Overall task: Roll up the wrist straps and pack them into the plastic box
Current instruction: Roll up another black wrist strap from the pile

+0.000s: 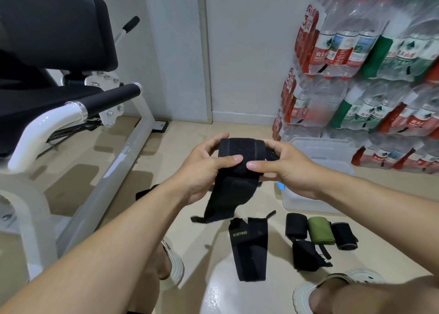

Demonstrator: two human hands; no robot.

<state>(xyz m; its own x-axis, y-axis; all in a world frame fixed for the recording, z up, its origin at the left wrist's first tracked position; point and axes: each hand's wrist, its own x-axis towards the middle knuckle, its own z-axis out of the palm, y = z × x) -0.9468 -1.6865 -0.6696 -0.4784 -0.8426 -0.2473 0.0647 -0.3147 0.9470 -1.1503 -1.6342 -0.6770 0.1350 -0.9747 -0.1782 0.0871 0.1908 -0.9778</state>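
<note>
Held up in mid-air between both hands: a black wrist strap (234,171), partly rolled at the top, its loose tail hanging down toward the floor. Left hand (206,168) gripping the roll's left end, thumb pressed flat across the front, fingers curled behind. Right hand (288,168) gripping the right end the same way, thumb on the front, tip almost meeting the left thumb, fingers wrapped behind. Both forearms reaching in from the lower edge.

Directly below the hanging tail, flat on the pale floor: a second black strap (253,249), unrolled, marked "XUEYING" in yellow letters. To its right, side by side in a short row: a rolled black strap (296,225), a rolled green strap (320,230) touching it, and another rolled black strap (344,235). Just in front of that row, a loosely bundled black strap (306,255).

Behind the row and behind the right hand: a clear plastic box (306,202) on the floor, partly hidden by the wrist; contents not discernible. Just beyond it, a translucent lid or second container (327,149); cannot tell which.

Far right: stacked shrink-wrapped packs of bottled water (370,59) against the wall. Left: a white-framed exercise bench (114,166) with black padding. Bottom edge: two feet in pale sandals (174,266), either side of the flat strap.
</note>
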